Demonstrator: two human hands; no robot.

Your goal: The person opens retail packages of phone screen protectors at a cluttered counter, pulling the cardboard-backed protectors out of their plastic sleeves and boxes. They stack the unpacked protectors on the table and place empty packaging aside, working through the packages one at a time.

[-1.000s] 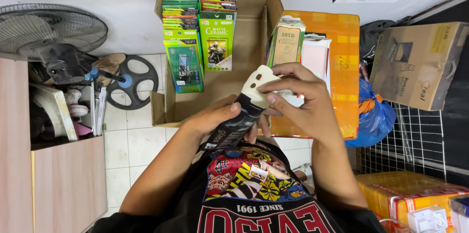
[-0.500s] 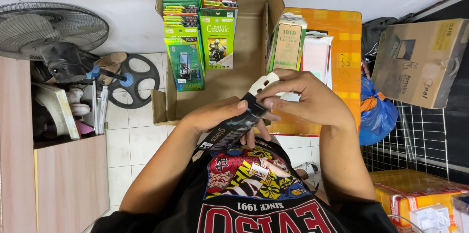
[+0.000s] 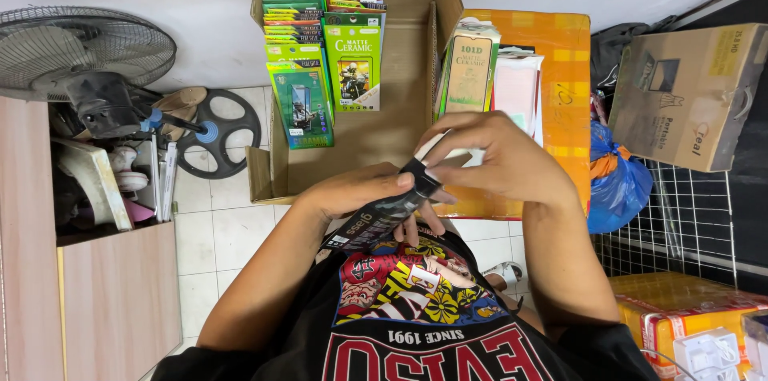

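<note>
My left hand (image 3: 360, 193) grips a flat black packet (image 3: 376, 217) near its middle, holding it tilted over my lap. My right hand (image 3: 500, 161) closes over the packet's upper end, where a white piece (image 3: 464, 159) pokes out between the fingers. Both hands hover just in front of an open cardboard box (image 3: 400, 125) on the floor. The box holds two rows of green flat packets (image 3: 320, 53) standing upright at its left side.
An orange box (image 3: 560, 69) with a beige packet (image 3: 468, 69) and pink-white packets stands right of the cardboard box. A floor fan (image 3: 80, 53) and clutter lie left, a wooden cabinet (image 3: 96, 301) lower left. A brown carton (image 3: 688, 93), blue bag and wire rack are at right.
My right hand has slid down over the white piece, which showed as a wider card a second ago and is now mostly covered. The packet tilted lower.
</note>
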